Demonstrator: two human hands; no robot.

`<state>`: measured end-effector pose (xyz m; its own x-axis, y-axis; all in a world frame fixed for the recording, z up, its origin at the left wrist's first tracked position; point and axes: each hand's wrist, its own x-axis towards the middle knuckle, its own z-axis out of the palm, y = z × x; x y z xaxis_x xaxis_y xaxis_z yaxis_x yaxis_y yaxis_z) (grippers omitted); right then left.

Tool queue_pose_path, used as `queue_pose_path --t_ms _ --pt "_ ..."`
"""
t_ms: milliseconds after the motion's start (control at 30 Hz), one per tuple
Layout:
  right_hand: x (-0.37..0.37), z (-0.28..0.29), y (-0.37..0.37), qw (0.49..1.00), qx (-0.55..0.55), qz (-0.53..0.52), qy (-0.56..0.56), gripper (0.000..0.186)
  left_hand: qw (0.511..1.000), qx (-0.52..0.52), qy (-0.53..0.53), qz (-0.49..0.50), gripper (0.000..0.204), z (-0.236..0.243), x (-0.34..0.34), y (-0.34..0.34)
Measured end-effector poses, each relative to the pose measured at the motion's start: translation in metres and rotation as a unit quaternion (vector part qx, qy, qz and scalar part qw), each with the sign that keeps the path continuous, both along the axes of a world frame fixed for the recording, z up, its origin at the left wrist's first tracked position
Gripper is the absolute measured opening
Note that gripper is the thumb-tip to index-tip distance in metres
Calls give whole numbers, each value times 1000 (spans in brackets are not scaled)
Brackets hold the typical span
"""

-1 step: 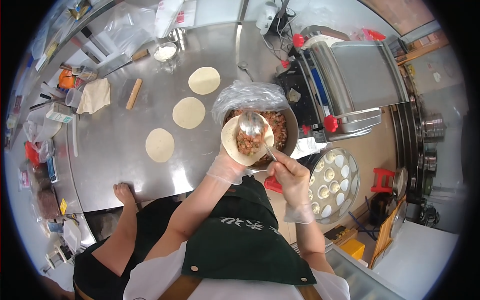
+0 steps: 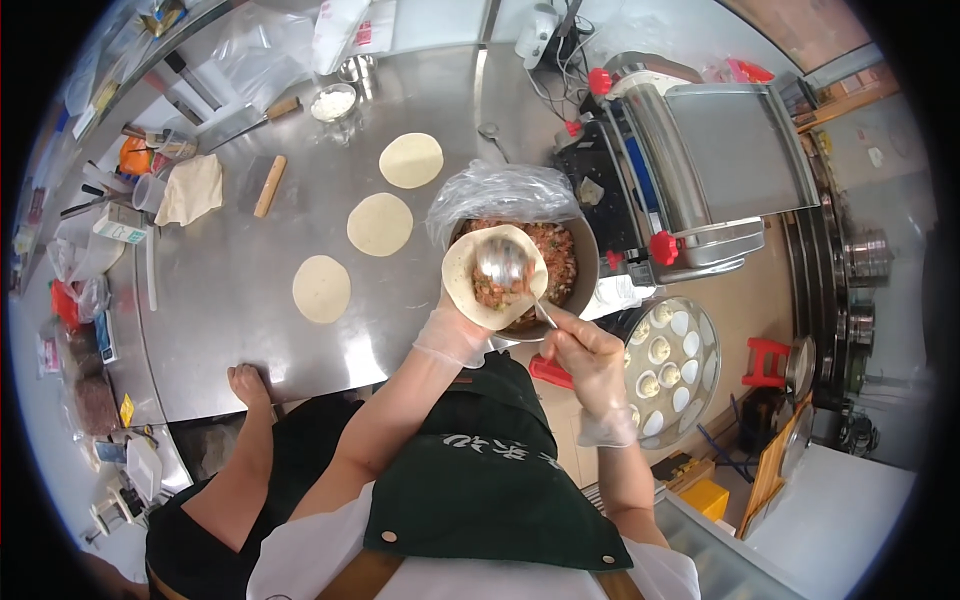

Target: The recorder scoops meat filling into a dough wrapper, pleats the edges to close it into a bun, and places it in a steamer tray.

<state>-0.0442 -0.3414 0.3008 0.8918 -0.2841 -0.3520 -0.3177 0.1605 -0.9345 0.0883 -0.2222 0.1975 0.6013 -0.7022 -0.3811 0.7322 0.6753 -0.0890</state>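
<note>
My left hand [image 2: 455, 332], in a clear plastic glove, cups a round dough wrapper [image 2: 459, 272] from below, over the near left part of a metal bowl [image 2: 588, 262]. Reddish chopped filling [image 2: 489, 297] sits in the middle of the wrapper. With my right hand [image 2: 590, 365], gloved too, I grip the thin handle of a metal spoon [image 2: 502, 260]. The back of its bowl faces up and rests on the filling, hiding part of it. More filling [image 2: 560, 252] shows in the bowl behind the wrapper. The fingers under the wrapper are mostly hidden.
Three dough rounds [image 2: 380, 225] lie on the steel table [image 2: 240, 310] to the left. Clear plastic [image 2: 500, 195] covers the bowl's far rim. A roller machine [image 2: 670, 170] stands at right, above a tray of filled buns [image 2: 660, 350]. Another person's hand [image 2: 247, 384] rests at the table's near edge.
The spoon's bowl has come down slightly toward me, lower over the filling on the wrapper. My right hand has shifted a little nearer. My left hand keeps its place.
</note>
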Motion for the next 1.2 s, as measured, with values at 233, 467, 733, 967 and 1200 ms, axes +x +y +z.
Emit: queue_pose_path --t_ms 233,467,733,967,1200 --pt "-1 -16 -15 930 -339 108 -90 39 990 -109 -86 -7 33 -15 9 -4" --pt "-10 -27 -36 950 -276 133 -63 43 999 -7 -31 -2 32 -8 4 7" --pt "1 -24 -10 996 -84 23 35 34 999 -34 -11 10 31 6 -1 8" --pt "3 -17 2 753 -637 32 -163 45 883 278 -377 36 39 9 -1 3" --pt "2 -20 4 712 -672 19 -203 60 971 61 -229 35 32 2 4 15"
